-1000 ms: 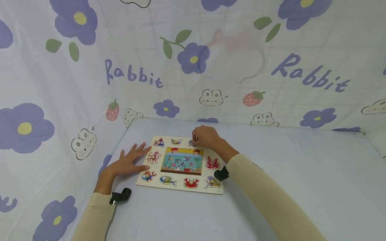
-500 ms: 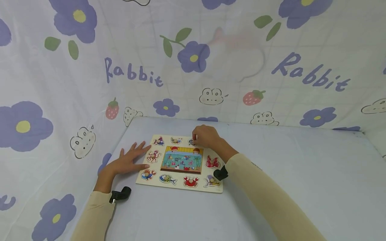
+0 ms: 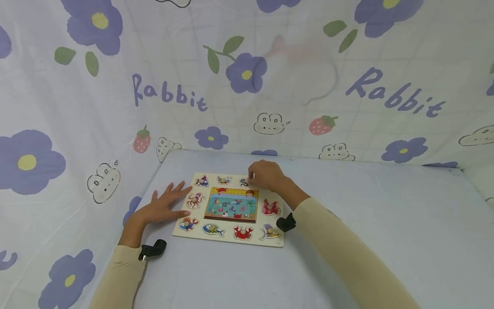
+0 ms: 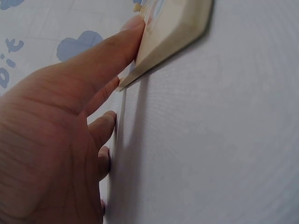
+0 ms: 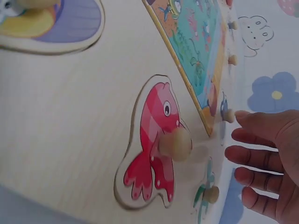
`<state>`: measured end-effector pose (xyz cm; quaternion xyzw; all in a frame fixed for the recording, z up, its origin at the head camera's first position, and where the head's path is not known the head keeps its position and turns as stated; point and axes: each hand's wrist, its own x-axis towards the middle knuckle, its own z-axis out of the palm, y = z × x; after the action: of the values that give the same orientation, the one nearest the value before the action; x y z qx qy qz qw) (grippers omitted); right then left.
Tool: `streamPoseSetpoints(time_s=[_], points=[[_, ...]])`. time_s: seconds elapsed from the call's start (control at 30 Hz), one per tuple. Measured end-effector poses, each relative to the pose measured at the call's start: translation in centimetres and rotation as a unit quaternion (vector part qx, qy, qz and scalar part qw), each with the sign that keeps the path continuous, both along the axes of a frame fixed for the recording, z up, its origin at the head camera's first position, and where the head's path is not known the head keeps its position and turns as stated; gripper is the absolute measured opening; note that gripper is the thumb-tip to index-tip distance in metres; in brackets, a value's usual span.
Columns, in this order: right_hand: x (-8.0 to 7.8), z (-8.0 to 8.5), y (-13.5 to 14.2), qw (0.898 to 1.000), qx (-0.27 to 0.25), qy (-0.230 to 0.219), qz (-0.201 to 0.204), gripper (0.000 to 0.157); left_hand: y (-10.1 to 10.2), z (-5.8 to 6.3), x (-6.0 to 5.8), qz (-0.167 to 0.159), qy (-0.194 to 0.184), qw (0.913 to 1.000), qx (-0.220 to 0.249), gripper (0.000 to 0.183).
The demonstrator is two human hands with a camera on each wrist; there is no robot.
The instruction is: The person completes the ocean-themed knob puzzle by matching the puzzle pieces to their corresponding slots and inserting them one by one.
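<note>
A wooden peg puzzle board [image 3: 193,234] lies on the table with knobbed sea-animal pieces in it, among them a red crab [image 3: 242,232] and an octopus [image 3: 195,200]. My left hand [image 3: 160,208] is spread at the board's left side, its thumb [image 4: 126,39] on the edge. At the top right, my right hand [image 3: 267,175] hovers by a dark piece [image 3: 244,182]. In the right wrist view the thumb [image 5: 252,122] is close to that piece's wooden knob [image 5: 228,115], and the loosely bent fingers hold nothing. A pink fish piece [image 5: 156,140] sits nearer that camera.
The white table [image 3: 366,231] extends to the right and front of the board. A patterned curtain [image 3: 301,94] hangs behind and along the left. Black wrist cameras are on both sleeves.
My right hand has shifted slightly right, off the dark piece, and more of that piece shows. The left hand stays at the board's edge.
</note>
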<state>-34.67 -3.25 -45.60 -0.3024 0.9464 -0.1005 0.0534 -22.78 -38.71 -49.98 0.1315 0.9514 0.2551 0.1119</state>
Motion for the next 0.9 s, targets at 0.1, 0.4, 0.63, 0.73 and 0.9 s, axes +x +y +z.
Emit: streamPoseSetpoints(time_s=[0.1, 0.4, 0.63, 0.73, 0.9], points=[[0.6, 0.6, 0.9, 1.0, -0.016, 0.011, -0.006, 0.02, 0.0, 0.0, -0.1, -0.001, 0.001, 1.0, -0.001, 0.087], [2.4, 1.5, 4.9, 0.998, -0.049, 0.034, -0.033, 0.019, -0.1, -0.5, -1.0, -0.009, 0.001, 1.0, 0.003, 0.088], [4.5, 2.2, 8.2, 0.995, -0.079, 0.04, -0.052, 0.018, -0.7, -0.6, -1.1, -0.01, -0.001, 0.9999, 0.0, 0.087], [5.4, 2.6, 9.5, 0.993, -0.09, 0.054, -0.05, 0.018, -1.4, -0.4, -0.8, -0.001, 0.007, 0.9999, 0.009, 0.082], [6.3, 3.2, 11.7, 0.992, -0.093, 0.078, -0.045, 0.024, -2.4, 0.4, 0.2, 0.018, 0.034, 0.9984, 0.042, 0.071]])
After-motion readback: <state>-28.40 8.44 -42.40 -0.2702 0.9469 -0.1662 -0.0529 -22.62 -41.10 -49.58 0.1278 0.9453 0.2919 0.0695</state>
